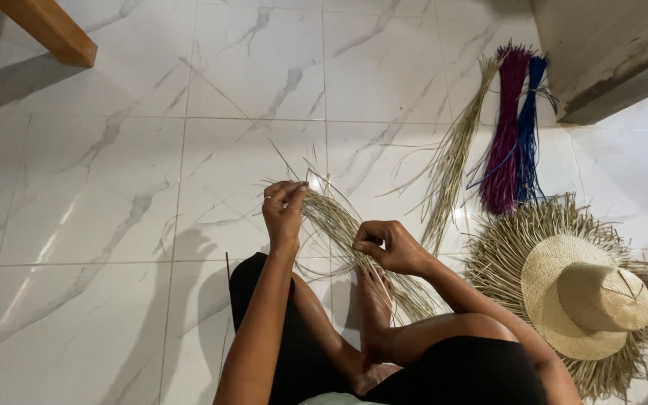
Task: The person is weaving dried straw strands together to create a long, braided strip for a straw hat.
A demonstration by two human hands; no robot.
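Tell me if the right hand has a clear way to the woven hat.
Probably yes. The right hand is pinching the straw bundle, but the hat lies on the floor beside that arm with nothing between them; the hand would have to let go first.

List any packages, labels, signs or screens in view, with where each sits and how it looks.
None in view. Only loose goods lie on the tiled floor: straw bundle, purple bundle, blue bundle, and unfinished straw hat.

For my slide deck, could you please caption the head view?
Seated on a tiled floor, left hand and right hand hold a straw bundle beside a hat.
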